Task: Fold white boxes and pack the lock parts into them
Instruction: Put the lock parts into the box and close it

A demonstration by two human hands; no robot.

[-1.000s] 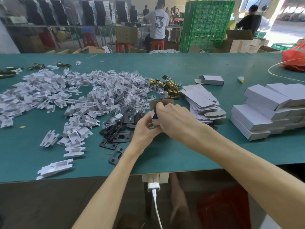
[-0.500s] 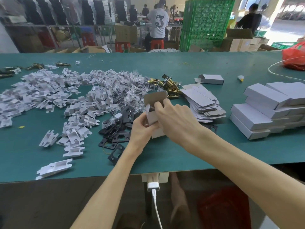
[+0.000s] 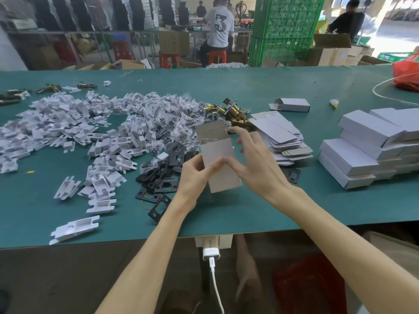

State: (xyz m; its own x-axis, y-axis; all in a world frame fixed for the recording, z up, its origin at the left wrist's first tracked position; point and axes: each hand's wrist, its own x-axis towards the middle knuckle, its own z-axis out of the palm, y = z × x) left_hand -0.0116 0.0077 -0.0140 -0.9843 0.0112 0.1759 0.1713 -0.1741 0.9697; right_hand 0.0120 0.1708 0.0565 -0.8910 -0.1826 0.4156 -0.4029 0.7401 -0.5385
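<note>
**Hands meet at white box (image 3: 225, 179)**

Left hand (image 3: 192, 177) pinches its left edge, on end over the green table (image 3: 249, 211), top flap open. I see the right hand (image 3: 258, 168) spread against its right side; black plates (image 3: 158, 182) lie just left.

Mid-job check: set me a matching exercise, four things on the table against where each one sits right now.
Things
1. half-folded box
2. flat box blanks
3. closed white boxes
4. black plates

Places
A. stacked at the right side of the table
B. pinched by the left hand, top flap open
C. fanned pile just beyond the right hand
D. heap on the table, left of the left hand

Pairs: 1-B, 2-C, 3-A, 4-D
</note>
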